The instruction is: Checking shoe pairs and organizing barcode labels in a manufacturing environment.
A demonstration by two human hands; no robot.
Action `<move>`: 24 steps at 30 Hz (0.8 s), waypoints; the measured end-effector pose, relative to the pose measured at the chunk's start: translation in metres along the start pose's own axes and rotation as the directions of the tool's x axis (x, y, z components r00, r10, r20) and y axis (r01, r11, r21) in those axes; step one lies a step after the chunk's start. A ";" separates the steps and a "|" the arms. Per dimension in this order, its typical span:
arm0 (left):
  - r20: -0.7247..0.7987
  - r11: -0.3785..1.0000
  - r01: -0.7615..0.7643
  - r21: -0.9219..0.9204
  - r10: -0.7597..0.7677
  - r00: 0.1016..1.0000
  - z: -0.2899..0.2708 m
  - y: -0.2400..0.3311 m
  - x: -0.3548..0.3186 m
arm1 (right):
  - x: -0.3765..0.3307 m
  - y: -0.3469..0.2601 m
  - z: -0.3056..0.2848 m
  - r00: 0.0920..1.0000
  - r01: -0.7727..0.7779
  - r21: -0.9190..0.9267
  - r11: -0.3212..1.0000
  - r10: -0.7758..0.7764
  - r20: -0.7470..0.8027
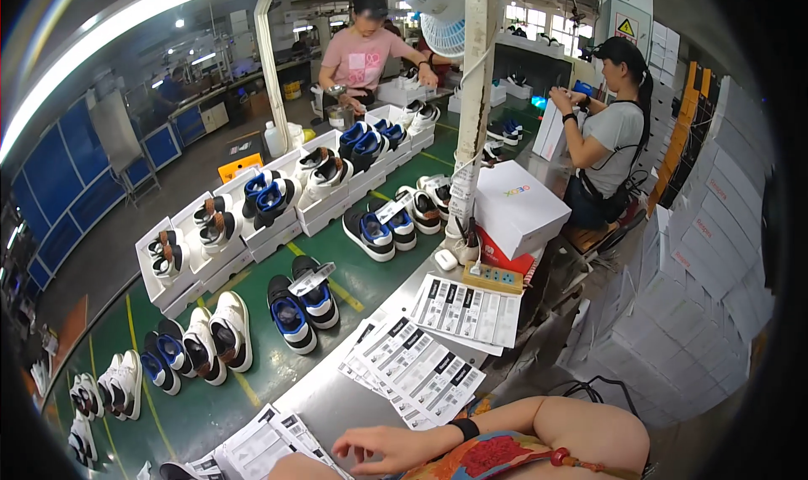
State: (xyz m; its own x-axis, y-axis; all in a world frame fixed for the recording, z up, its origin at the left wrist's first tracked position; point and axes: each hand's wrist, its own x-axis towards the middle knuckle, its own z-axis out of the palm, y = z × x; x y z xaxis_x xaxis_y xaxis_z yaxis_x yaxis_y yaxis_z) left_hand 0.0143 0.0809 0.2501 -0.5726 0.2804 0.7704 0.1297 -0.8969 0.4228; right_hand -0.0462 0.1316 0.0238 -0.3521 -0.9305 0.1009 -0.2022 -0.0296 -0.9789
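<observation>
My right hand (370, 451) reaches in from the lower right, a dark band on its wrist. Its fingers are loosely bent and apart, with nothing in them. It hovers beside printed label sheets (273, 446) at the lower edge. A patch of bare skin, seemingly my left arm (295, 468), shows there too, but the left hand lies outside the picture. More label sheets (421, 366) are spread on the metal table (324, 392). Beyond them, a pair of black sneakers with blue lining (290, 320) stands on the green conveyor belt (278, 383), a tag across one shoe.
White and black sneakers (220, 337) line the belt, and open white boxes (206, 261) with shoes stand behind. A post (473, 101), power strip (488, 276) and closed white box (520, 202) are at mid-right. Two co-workers stand beyond. Stacked boxes (673, 312) fill the right.
</observation>
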 end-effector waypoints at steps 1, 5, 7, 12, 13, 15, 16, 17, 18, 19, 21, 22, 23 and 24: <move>0.027 0.989 -0.138 0.060 0.136 0.990 -0.006 -0.007 -0.004 | 0.002 0.002 0.002 0.996 0.014 0.005 1.000 -0.014 0.085; -0.265 0.985 -0.003 0.171 0.049 0.963 0.022 0.010 -0.019 | 0.003 0.010 -0.002 0.990 0.041 -0.004 0.999 -0.040 0.138; -0.027 0.935 -0.246 0.255 0.262 0.965 -0.004 -0.012 -0.023 | 0.003 -0.011 -0.019 0.988 0.003 -0.027 1.000 0.002 0.156; 0.001 0.878 -0.355 0.322 0.375 0.927 0.020 -0.008 -0.023 | 0.053 -0.123 -0.141 0.833 0.235 -0.729 0.643 -0.519 -0.190; -0.046 0.899 -0.278 0.338 0.310 0.950 0.025 -0.004 -0.025 | 0.066 -0.139 -0.165 0.764 0.184 -0.852 0.489 -0.617 -0.189; -0.112 0.906 -0.208 0.368 0.265 0.958 0.030 0.001 -0.030 | 0.101 -0.158 -0.215 0.700 0.051 -0.935 0.352 -0.680 -0.218; -0.066 0.905 -0.178 0.386 0.220 0.973 0.030 0.004 -0.031 | 0.112 -0.172 -0.231 0.703 -0.061 -0.944 0.324 -0.658 -0.271; -0.036 0.900 -0.147 0.410 0.177 0.984 0.028 0.005 -0.033 | 0.126 -0.167 -0.255 0.641 -0.160 -0.967 0.196 -0.725 -0.253; -0.078 0.893 -0.154 0.423 0.205 0.976 0.022 -0.005 -0.037 | 0.134 -0.155 -0.278 0.585 -0.320 -0.932 0.171 -0.738 -0.337; 0.086 0.765 -0.401 0.503 0.418 0.904 0.012 -0.021 -0.043 | 0.135 -0.145 -0.286 0.612 -0.425 -0.880 0.213 -0.649 -0.453; 0.082 0.615 -0.448 0.649 0.528 0.845 0.020 -0.021 -0.062 | 0.126 -0.103 -0.252 0.738 -0.341 -0.855 0.390 -0.452 -0.500; 0.033 0.585 -0.422 0.693 0.559 0.829 0.017 -0.021 -0.083 | 0.121 -0.076 -0.215 0.824 -0.192 -0.780 0.596 -0.333 -0.458; -0.068 0.652 -0.243 0.718 0.413 0.908 0.013 -0.029 -0.115 | 0.116 -0.050 -0.169 0.920 -0.144 -0.658 0.739 -0.146 -0.365; -0.179 0.704 -0.055 0.708 0.255 0.950 0.014 -0.040 -0.146 | 0.105 -0.026 -0.128 0.983 -0.121 -0.403 0.907 0.054 -0.173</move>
State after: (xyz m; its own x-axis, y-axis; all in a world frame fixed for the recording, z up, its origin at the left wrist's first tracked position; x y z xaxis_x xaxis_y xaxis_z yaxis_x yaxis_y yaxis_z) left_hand 0.1042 0.0806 0.1270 -0.6558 -0.0232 0.7545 0.6963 -0.4045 0.5928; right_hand -0.1952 0.0813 0.0828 -0.5154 -0.8535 0.0771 -0.5092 0.2325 -0.8287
